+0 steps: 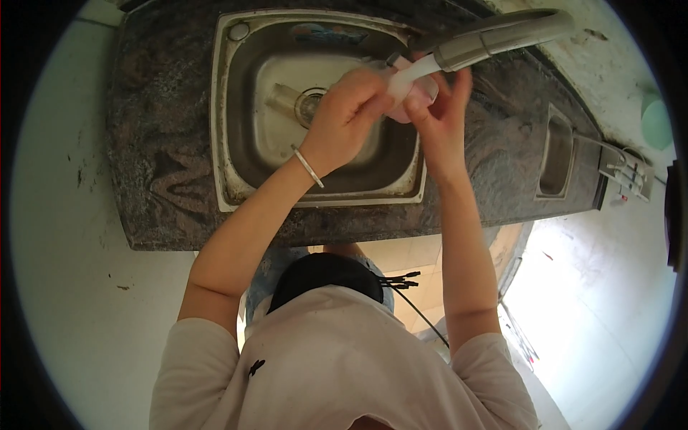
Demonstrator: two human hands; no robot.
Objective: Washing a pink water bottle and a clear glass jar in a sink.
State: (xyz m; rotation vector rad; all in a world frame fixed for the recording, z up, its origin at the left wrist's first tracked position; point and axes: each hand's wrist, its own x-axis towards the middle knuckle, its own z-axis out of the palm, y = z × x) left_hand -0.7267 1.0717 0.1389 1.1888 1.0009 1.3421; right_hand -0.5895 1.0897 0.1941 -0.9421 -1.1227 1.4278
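Note:
Water pours in a white stream [418,71] from the faucet onto a clear, pinkish cup [423,92] above the sink's right side. My right hand [445,129] holds this cup, thumb on the near side and fingers around it. Against the cup's left side is my left hand [345,118], fingers curled in and blurred; whatever they grip is hidden. A bangle circles the left wrist. Lying on its side at the bottom of the steel sink [217,136], left of the drain [308,107], is a clear glass [284,98].
The curved metal faucet [494,39] reaches in from the upper right, just over my right hand. Dark stone-patterned countertop [161,143] surrounds the sink. A small rectangular metal basin [555,154] is set into its right end. A green round object [655,122] stands far right.

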